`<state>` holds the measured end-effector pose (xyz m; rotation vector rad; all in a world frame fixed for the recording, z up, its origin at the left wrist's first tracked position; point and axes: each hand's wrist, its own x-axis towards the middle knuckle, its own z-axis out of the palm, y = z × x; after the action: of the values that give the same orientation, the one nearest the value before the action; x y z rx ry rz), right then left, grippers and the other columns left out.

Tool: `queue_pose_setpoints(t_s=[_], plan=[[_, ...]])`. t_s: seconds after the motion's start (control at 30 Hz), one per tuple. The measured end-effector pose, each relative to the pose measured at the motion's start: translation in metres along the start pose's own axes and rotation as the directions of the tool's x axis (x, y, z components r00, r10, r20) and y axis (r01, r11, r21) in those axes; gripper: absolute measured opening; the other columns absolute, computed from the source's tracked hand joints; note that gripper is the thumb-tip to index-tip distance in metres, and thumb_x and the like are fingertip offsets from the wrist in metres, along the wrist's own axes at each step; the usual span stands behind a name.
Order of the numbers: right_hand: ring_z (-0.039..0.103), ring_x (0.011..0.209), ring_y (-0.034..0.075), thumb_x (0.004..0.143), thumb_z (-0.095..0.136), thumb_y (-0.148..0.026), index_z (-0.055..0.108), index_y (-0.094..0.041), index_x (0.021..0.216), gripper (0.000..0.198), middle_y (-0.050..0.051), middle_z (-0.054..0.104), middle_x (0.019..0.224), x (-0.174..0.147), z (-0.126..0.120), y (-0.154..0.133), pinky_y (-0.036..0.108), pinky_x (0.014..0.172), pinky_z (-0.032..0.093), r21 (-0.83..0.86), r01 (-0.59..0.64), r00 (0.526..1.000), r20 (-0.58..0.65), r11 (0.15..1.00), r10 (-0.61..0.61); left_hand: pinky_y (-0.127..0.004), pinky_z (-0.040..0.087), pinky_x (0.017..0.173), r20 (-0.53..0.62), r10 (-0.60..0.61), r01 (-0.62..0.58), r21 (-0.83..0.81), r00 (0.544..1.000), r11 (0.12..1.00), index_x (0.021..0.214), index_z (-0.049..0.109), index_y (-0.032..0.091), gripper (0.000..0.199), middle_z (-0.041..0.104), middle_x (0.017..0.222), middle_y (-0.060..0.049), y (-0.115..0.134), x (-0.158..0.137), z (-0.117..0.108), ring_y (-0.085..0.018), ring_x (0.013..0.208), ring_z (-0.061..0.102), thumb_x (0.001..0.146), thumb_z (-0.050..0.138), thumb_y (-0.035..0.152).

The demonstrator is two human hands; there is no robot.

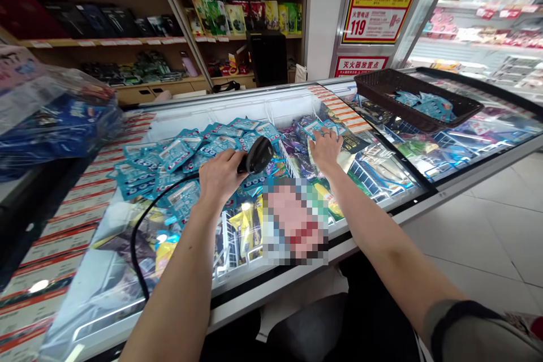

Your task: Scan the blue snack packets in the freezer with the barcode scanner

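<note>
My left hand is wrapped round the handle of a black handheld barcode scanner, its head tilted over a heap of blue packets. A black cable curves from the scanner down to the left. My right hand reaches farther out, fingers spread over a few more blue packets on the right side. The fingertips touch these packets; their undersides are hidden. Both groups of packets lie on the glass top of a chest freezer.
A brown basket at the right holds several blue packets. Plastic-wrapped blue goods stand at the left. Frozen bags and white wire dividers show under the glass. Stocked shelves line the back. A pixelated patch covers the near middle.
</note>
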<state>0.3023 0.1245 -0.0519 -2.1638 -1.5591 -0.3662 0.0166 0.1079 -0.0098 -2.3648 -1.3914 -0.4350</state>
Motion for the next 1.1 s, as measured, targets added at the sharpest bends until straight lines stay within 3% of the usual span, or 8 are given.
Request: queue_pose_setpoints(t_s=[0.13, 0.23, 0.37, 0.43, 0.57, 0.77, 0.93, 1.1], plan=[[0.037, 0.124, 0.031, 0.092, 0.037, -0.034, 0.054, -0.021, 0.125, 0.039, 0.011, 0.046, 0.137, -0.001, 0.001, -0.001, 0.056, 0.103, 0.019, -0.004, 0.023, 1.000, -0.020, 1.000, -0.023, -0.032, 0.038, 0.063, -0.021, 0.005, -0.005, 0.013, 1.000, 1.000, 0.109, 0.059, 0.023, 0.031, 0.063, 0.094, -0.007, -0.002, 0.000, 0.001, -0.024, 0.093, 0.059, 0.083, 0.050, 0.036], [0.031, 0.130, 0.029, 0.093, 0.036, -0.035, 0.049, -0.021, 0.131, 0.043, 0.008, 0.040, 0.143, -0.002, 0.000, -0.004, 0.052, 0.106, 0.019, 0.061, 0.152, 0.988, -0.015, 0.987, -0.151, -0.032, 0.038, 0.064, -0.023, 0.015, -0.014, 0.010, 1.000, 1.000, 0.111, 0.058, 0.023, 0.032, 0.063, 0.095, -0.007, -0.003, -0.001, 0.001, -0.024, 0.093, 0.059, 0.082, 0.050, 0.036], [0.030, 0.133, 0.025, 0.095, 0.033, -0.041, 0.037, -0.022, 0.140, 0.050, 0.004, 0.033, 0.149, -0.002, -0.001, -0.014, 0.040, 0.105, 0.028, 0.195, 0.423, 0.893, 0.076, 0.885, -0.444, -0.031, 0.039, 0.064, -0.021, -0.005, 0.005, -0.001, 1.000, 1.000, 0.111, 0.058, 0.022, 0.033, 0.062, 0.095, -0.008, -0.003, -0.001, 0.001, -0.025, 0.094, 0.059, 0.083, 0.050, 0.036], [0.034, 0.131, 0.023, 0.095, 0.032, -0.045, 0.033, -0.022, 0.143, 0.053, 0.003, 0.032, 0.149, -0.003, 0.000, -0.020, 0.038, 0.104, 0.031, 0.253, 0.495, 0.837, 0.116, 0.831, -0.534, -0.032, 0.039, 0.064, -0.027, -0.013, 0.013, -0.006, 1.000, 1.000, 0.112, 0.058, 0.022, 0.033, 0.062, 0.096, -0.008, -0.004, -0.001, 0.001, -0.025, 0.094, 0.059, 0.082, 0.050, 0.034], [0.041, 0.124, 0.027, 0.093, 0.033, -0.051, 0.030, -0.023, 0.144, 0.058, 0.003, 0.035, 0.147, -0.003, 0.004, -0.032, 0.044, 0.100, 0.033, 0.263, 0.521, 0.814, 0.134, 0.812, -0.565, -0.032, 0.039, 0.066, -0.040, -0.019, 0.018, -0.022, 0.999, 1.000, 0.113, 0.057, 0.021, 0.033, 0.062, 0.097, -0.008, -0.006, -0.001, 0.000, -0.026, 0.096, 0.058, 0.082, 0.050, 0.033], [0.039, 0.122, 0.031, 0.092, 0.031, -0.057, 0.034, -0.027, 0.142, 0.058, 0.002, 0.037, 0.146, 0.000, 0.007, -0.049, 0.050, 0.096, 0.033, 0.244, 0.569, 0.769, 0.179, 0.785, -0.613, -0.033, 0.040, 0.069, -0.064, -0.017, 0.015, -0.038, 0.998, 0.999, 0.111, 0.058, 0.022, 0.032, 0.062, 0.096, -0.008, -0.007, -0.002, 0.002, -0.026, 0.094, 0.058, 0.083, 0.049, 0.035], [0.046, 0.112, 0.026, 0.095, 0.027, -0.052, 0.058, -0.022, 0.119, 0.049, 0.005, 0.058, 0.124, -0.001, 0.008, -0.053, 0.043, 0.095, 0.035, 0.238, 0.527, 0.825, 0.088, 0.816, -0.558, -0.034, 0.040, 0.070, -0.062, -0.013, 0.010, -0.051, 0.998, 0.999, 0.109, 0.059, 0.022, 0.032, 0.062, 0.094, -0.008, -0.006, -0.002, 0.004, -0.026, 0.092, 0.058, 0.082, 0.050, 0.036], [0.051, 0.102, 0.023, 0.095, 0.027, -0.051, 0.063, -0.015, 0.099, 0.051, 0.012, 0.059, 0.109, -0.001, 0.006, -0.049, 0.035, 0.093, 0.038, 0.248, 0.420, 0.896, 0.041, 0.873, -0.442, -0.034, 0.041, 0.071, -0.038, -0.023, 0.020, -0.079, 0.999, 0.997, 0.110, 0.060, 0.021, 0.033, 0.062, 0.093, -0.010, -0.004, -0.002, 0.003, -0.027, 0.095, 0.058, 0.081, 0.051, 0.036]])
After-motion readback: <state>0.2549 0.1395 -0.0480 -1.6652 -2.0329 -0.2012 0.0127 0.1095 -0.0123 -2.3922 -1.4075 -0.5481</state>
